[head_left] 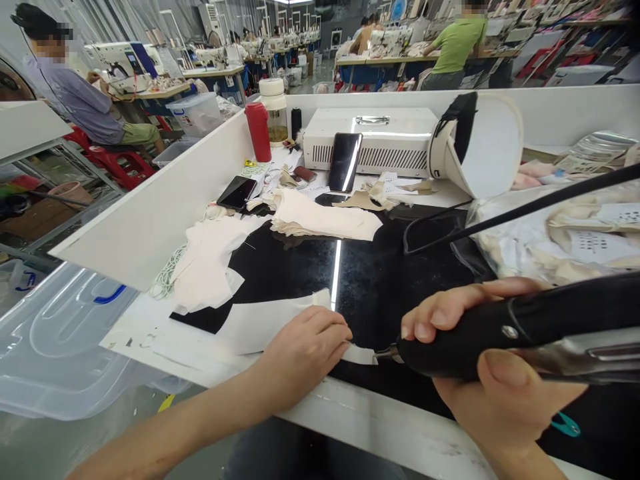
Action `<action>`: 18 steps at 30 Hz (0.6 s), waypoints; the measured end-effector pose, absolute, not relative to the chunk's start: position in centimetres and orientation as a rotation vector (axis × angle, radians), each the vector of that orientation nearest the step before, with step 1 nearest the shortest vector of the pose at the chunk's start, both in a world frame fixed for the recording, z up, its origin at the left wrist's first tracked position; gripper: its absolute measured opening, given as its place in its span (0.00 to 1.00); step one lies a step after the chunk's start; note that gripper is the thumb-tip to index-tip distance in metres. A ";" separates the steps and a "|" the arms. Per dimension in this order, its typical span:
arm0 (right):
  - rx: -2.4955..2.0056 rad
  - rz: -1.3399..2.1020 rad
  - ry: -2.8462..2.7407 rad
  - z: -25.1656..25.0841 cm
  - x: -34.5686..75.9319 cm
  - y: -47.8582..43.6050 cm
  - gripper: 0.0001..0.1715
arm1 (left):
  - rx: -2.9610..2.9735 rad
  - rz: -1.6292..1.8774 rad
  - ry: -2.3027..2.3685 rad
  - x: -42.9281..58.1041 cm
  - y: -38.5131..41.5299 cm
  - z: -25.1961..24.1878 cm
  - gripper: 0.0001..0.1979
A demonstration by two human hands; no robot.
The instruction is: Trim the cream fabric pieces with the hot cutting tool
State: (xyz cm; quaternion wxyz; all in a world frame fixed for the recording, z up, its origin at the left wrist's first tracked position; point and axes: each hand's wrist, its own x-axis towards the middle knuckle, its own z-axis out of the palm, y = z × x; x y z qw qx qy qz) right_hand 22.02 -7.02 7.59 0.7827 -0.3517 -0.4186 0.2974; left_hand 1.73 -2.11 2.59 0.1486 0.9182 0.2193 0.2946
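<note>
My right hand (505, 360) is wrapped round a black-handled tool (465, 340) with a metal lever along its underside. The tool's thin metal tip points left and meets the end of a narrow pale fabric strip (361, 355). With its fingers curled together, my left hand (313, 343) grips the pale fabric piece (265, 323) and presses it onto the glossy black work surface (390, 287). Part of the fabric is hidden under that hand. Farther back lie a stack of cream fabric pieces (325, 219) and, on the left, another cream pile (207, 260).
A vented white box (370, 137) stands at the back, a phone (345, 162) leaning on it. Nearby are a red bottle (258, 131), a jar (273, 113), another phone (237, 193) and a white cone (493, 147). A plastic bag of fabric (575, 233) and a black cord (530, 207) occupy the right.
</note>
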 end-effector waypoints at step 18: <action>-0.765 0.613 -0.906 7.7 22.0 -7.2 0.26 | 2.880 0.764 0.506 0.0 -2.2 1.5 0.12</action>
